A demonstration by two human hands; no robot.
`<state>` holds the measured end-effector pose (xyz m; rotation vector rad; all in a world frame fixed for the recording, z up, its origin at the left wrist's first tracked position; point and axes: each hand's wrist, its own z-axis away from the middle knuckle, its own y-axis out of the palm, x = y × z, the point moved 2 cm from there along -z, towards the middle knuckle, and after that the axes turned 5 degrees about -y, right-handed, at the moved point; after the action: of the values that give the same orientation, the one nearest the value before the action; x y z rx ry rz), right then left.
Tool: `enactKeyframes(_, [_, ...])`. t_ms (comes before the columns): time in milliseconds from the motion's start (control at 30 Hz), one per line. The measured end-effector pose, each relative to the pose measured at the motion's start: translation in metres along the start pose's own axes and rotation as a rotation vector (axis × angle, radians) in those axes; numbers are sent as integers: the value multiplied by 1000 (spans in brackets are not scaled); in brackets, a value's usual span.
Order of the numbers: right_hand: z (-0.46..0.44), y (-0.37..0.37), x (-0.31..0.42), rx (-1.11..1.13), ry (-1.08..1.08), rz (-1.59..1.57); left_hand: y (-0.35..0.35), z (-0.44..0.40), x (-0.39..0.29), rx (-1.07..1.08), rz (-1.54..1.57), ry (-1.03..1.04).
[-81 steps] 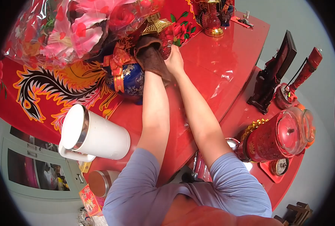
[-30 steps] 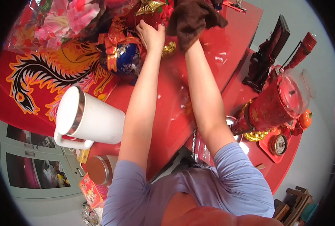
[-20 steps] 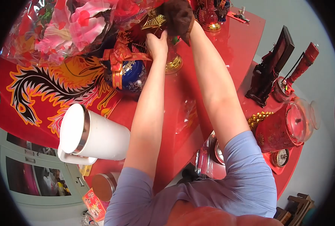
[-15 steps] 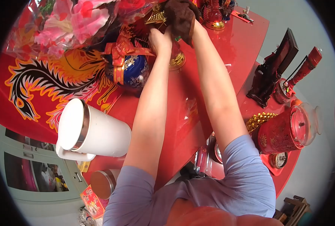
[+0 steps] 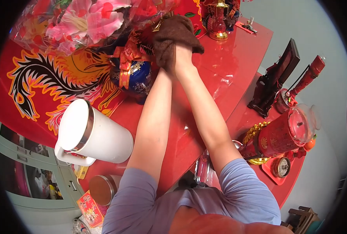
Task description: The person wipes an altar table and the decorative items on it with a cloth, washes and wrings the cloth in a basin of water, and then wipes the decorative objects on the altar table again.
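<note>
My right hand (image 5: 184, 54) presses a brown cloth (image 5: 172, 33) around the upper part of a gold-trimmed lamp, its fingers mostly covered by the cloth. Only a bit of the lamp's gold trim (image 5: 156, 25) shows at the cloth's left edge. Of my left hand (image 5: 166, 73) just the wrist end is visible; its fingers are under the cloth, closed on the lamp. Close by on the left stands a dark blue vase (image 5: 139, 76) tied with a red ribbon bow (image 5: 130, 54). Wrapped pink lilies (image 5: 85, 19) spread above it.
A white lidded jug (image 5: 107, 132) and a brown-lidded canister (image 5: 103, 189) stand left of my arms. Another red-and-gold lamp (image 5: 219, 27) is at the back. On the right are a dark wooden stand (image 5: 275, 82), a red jar-like container (image 5: 277, 138) and an incense bowl (image 5: 281, 167).
My right hand, with the cloth, has swung left and down over my left hand and the lamp. The lamp's gold top and round base, visible before, are now largely hidden.
</note>
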<state>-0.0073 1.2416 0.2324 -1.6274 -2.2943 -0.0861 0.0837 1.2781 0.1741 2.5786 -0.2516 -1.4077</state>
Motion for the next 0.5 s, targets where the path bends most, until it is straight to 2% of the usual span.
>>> enactKeyframes(33, [2, 0, 3, -31, 48, -2, 0, 2, 1, -4, 20, -12])
enactKeyframes(133, [-16, -40, 16, 447, -136, 431, 2, -6, 5, -18, 135, -70])
enactKeyframes(200, [-20, -57, 9, 607, -219, 435, 2, -20, 8, -38, 194, -121])
enactKeyframes(233, [-23, -71, 16, 780, -175, 517, 1, -19, -6, -51, 95, -111])
enactKeyframes(267, [-27, -86, 24, 957, -140, 597, 0, -8, -19, -22, -384, -15])
enactKeyframes(300, [-27, -97, 23, 1023, -121, 616, 1, 7, -44, -43, -856, 105])
enactKeyframes(333, [-26, -102, 23, 1052, -114, 632, 6, 18, -61, 10, -836, -88])
enactKeyframes(400, [-24, -114, 19, 977, -125, 612, 8, 42, -57, -82, -772, -133])
enactKeyframes(433, [-24, -120, 17, 925, -140, 583, 7, 53, -61, -38, -721, -229])
enactKeyframes(467, [-25, -124, 14, 876, -156, 545, 6, 56, -45, -45, -648, -171])
enactKeyframes(500, [-27, -128, 12, 834, -171, 499, 11, 77, -71, -57, -405, -245])
